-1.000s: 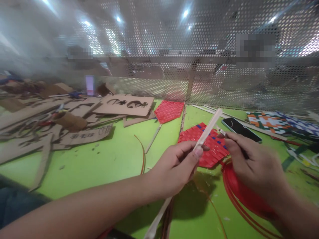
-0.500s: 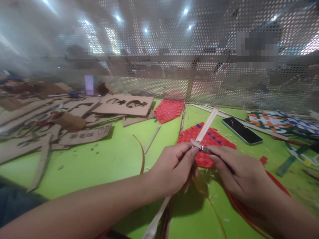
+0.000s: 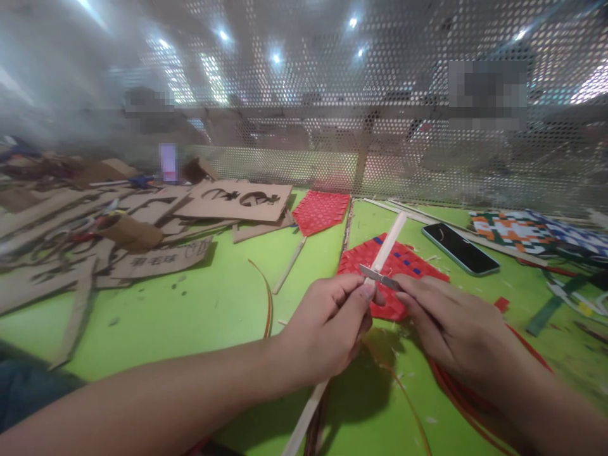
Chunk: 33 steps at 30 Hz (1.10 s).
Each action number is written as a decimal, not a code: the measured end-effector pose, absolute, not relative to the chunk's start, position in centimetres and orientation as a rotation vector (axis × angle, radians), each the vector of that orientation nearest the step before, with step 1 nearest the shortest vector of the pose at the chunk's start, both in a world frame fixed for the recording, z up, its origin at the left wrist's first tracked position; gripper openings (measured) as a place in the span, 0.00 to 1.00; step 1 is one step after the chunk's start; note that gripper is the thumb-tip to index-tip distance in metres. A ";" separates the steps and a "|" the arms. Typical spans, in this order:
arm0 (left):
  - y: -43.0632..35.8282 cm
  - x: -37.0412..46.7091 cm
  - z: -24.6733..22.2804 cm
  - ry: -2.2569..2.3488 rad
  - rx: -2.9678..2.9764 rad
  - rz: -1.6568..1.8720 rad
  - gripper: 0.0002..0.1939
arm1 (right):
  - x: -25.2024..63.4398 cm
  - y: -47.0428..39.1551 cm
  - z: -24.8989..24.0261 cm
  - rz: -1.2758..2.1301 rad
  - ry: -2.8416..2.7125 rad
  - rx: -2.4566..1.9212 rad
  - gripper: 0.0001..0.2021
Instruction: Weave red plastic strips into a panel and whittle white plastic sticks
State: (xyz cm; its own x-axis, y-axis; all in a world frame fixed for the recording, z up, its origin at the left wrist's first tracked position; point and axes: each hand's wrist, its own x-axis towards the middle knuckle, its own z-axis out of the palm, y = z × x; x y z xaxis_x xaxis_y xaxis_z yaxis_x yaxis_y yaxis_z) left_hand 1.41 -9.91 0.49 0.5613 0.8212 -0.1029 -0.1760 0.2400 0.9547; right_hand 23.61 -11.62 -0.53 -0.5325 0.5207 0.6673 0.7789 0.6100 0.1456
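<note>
A pale wooden strip (image 3: 390, 240) runs through my left hand (image 3: 332, 323), whose fingers are wrapped round it; its lower end shows below the wrist. My right hand (image 3: 446, 323) is closed round the handle of a small knife (image 3: 377, 277). The blade lies across the strip just above my left thumb. Behind and below the hands, a red woven piece (image 3: 422, 269) with blue squares rests on the green table (image 3: 190, 329). Farther back lies another red woven piece (image 3: 322, 212) with a thin wooden handle.
Cardboard pieces (image 3: 237, 201) and a cardboard tube (image 3: 130, 233) are piled at the left. A phone (image 3: 460, 249) lies at the right, near woven sheets (image 3: 513, 232) and red strips (image 3: 456, 392). A perforated screen (image 3: 294, 126) stands behind the table.
The wooden strip has shifted slightly left and down, and its lower end has swung a little right. The knife blade has moved slightly left across it. Both hands keep their hold.
</note>
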 end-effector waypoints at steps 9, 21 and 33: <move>-9.8 1.1 0.1 0.770 1.293 0.780 0.18 | 22.5 -11.6 -0.9 -0.490 -2.186 -1.013 0.13; -10.1 1.3 0.5 0.758 1.165 0.789 0.16 | 23.1 -11.5 -0.8 -0.606 -2.234 -1.025 0.14; -10.3 1.8 0.9 0.714 1.028 0.771 0.15 | 23.7 -11.3 -0.9 -0.659 -2.276 -0.992 0.13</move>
